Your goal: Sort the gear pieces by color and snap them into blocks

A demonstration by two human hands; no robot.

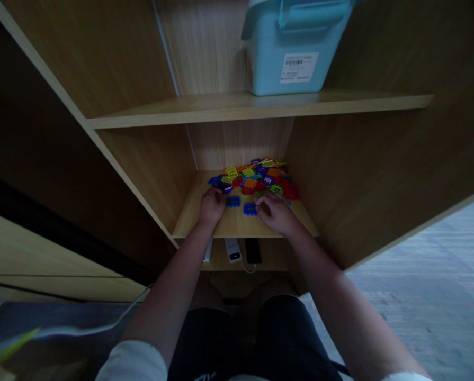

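Note:
On the middle shelf lies a heap of notched plastic building pieces (250, 183) in blue, red, yellow, orange, green and purple. Two blue pieces lie in front of it: a left blue piece (233, 201) and a right blue piece (250, 209). My right hand (276, 212) pinches the right blue piece at its right edge, thumb and finger closed there. My left hand (212, 206) rests at the heap's left front, just beside the left blue piece. Its fingers are curled, and whatever they hold is hidden.
An upper shelf (213, 110) above my hands carries a light blue lidded bin (286, 66) with a label. Below, a lower shelf bears a white power bank (232, 250) and a dark phone (253, 251) joined by a cable. Wooden side walls enclose both sides.

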